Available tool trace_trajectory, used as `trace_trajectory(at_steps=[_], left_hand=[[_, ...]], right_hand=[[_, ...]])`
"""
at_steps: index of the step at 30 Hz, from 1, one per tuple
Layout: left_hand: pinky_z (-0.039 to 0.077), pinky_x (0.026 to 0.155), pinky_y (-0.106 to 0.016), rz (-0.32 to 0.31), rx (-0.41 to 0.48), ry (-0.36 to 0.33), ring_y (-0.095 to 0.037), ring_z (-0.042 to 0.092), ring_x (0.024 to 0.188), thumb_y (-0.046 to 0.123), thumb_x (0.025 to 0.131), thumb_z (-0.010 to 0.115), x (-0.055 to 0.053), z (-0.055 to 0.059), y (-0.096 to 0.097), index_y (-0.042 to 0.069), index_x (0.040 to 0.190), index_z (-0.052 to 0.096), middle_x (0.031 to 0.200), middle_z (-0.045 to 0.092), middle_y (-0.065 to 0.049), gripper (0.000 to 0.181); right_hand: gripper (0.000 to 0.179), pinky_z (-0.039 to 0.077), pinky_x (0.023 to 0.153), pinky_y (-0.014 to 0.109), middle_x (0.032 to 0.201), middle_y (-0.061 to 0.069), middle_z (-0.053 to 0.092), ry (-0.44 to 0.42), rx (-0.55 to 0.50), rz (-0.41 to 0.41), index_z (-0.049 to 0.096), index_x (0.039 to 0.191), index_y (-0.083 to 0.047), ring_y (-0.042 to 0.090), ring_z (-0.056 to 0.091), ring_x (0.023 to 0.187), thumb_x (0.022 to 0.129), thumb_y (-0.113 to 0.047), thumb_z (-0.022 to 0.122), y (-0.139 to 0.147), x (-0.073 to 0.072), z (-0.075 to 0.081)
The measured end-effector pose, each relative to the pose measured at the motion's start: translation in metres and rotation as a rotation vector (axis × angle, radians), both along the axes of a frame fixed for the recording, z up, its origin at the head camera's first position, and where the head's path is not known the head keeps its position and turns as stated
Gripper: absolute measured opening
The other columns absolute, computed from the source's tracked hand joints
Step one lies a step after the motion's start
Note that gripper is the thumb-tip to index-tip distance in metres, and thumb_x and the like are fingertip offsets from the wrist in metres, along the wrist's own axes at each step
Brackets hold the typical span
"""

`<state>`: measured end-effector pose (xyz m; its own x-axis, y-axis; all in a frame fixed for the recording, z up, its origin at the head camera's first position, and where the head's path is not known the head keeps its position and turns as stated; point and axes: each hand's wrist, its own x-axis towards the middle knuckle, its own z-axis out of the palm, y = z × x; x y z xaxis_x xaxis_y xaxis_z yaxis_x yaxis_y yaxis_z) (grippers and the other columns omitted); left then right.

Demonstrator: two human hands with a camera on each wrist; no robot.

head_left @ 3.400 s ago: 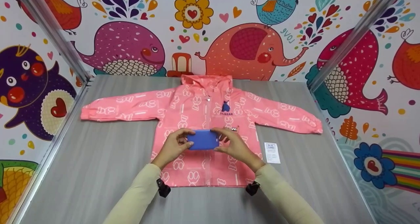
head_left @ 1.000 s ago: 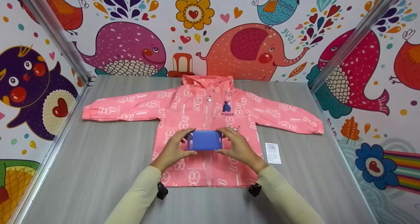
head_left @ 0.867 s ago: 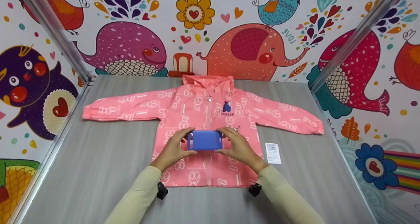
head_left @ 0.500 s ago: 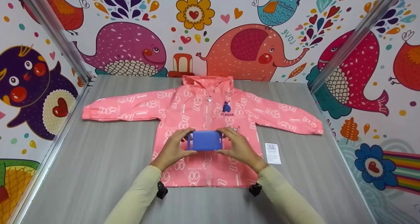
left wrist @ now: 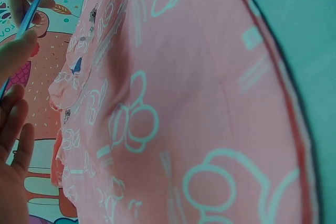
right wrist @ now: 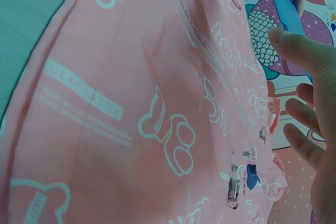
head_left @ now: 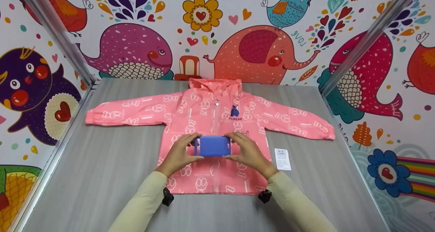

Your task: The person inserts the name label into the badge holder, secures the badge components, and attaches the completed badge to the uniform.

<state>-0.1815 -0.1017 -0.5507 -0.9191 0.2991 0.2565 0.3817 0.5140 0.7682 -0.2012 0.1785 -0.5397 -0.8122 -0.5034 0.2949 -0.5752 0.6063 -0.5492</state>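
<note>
A blue plastic card holder [head_left: 214, 146], with cut-outs near its ends, is held up above a pink jacket [head_left: 190, 123]. My left hand [head_left: 178, 156] pinches its left end, and my right hand [head_left: 250, 156] pinches its right end, thumbs below and fingers above. In the left wrist view the holder [left wrist: 32, 9] shows edge-on as a thin blue strip. The right wrist view also has the holder [right wrist: 286, 9] by the right thumb. On the jacket front lies a small clip strap [right wrist: 233, 184], mostly covered by my right hand in the head view.
A white printed card [head_left: 282, 159] lies on the grey table [head_left: 112, 177], right of the jacket's hem. The jacket is spread flat, sleeves stretched to both sides. Metal posts [head_left: 56, 38] stand at the corners before a cartoon-printed wall [head_left: 234, 7].
Compared with 3.4 seconds ago, the holder's cut-out end shows more clearly and my left fingers have shifted to its edges. Over the last second the hands and holder have hardly moved.
</note>
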Motion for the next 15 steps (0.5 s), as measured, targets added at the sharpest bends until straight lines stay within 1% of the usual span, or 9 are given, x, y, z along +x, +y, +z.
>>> trace_trajectory(at_steps=[3,7,11,15], left_hand=[[0.056,0.087,-0.045,0.001,0.000,0.024,-0.021,0.063,0.099,0.017,0.066,0.092,-0.0005,-0.0004,-0.0003,0.010,0.136,0.056,0.121,0.065,-0.009,0.079],[0.057,0.088,-0.046,0.003,0.006,0.027,-0.022,0.063,0.100,0.018,0.066,0.092,-0.0004,-0.0008,-0.0008,0.010,0.136,0.057,0.121,0.066,-0.009,0.078],[0.057,0.091,-0.044,0.012,-0.004,0.032,-0.022,0.065,0.102,0.019,0.066,0.092,0.0001,-0.0017,-0.0015,0.012,0.135,0.057,0.123,0.065,-0.009,0.078],[0.056,0.094,-0.043,0.015,-0.010,0.046,-0.022,0.066,0.102,0.020,0.065,0.093,-0.0006,-0.0020,-0.0018,0.012,0.135,0.058,0.122,0.067,-0.008,0.078]], right_hand=[[0.080,0.057,0.091,0.039,0.127,0.003,0.063,0.017,0.010,-0.003,0.055,0.137,-0.016,0.020,0.065,0.106,0.066,-0.023,0.092,-0.0001,0.0002,0.0007],[0.081,0.057,0.092,0.037,0.128,0.003,0.063,0.021,0.008,0.002,0.054,0.138,-0.018,0.020,0.066,0.107,0.067,-0.024,0.092,0.0005,0.0005,0.0008],[0.081,0.057,0.093,0.036,0.128,0.002,0.063,0.032,-0.001,0.016,0.054,0.138,-0.018,0.019,0.066,0.108,0.067,-0.025,0.091,0.0014,0.0004,0.0008],[0.080,0.057,0.092,0.037,0.127,0.003,0.063,0.049,-0.004,0.023,0.054,0.138,-0.016,0.020,0.066,0.107,0.067,-0.024,0.091,0.0024,-0.0003,0.0006]])
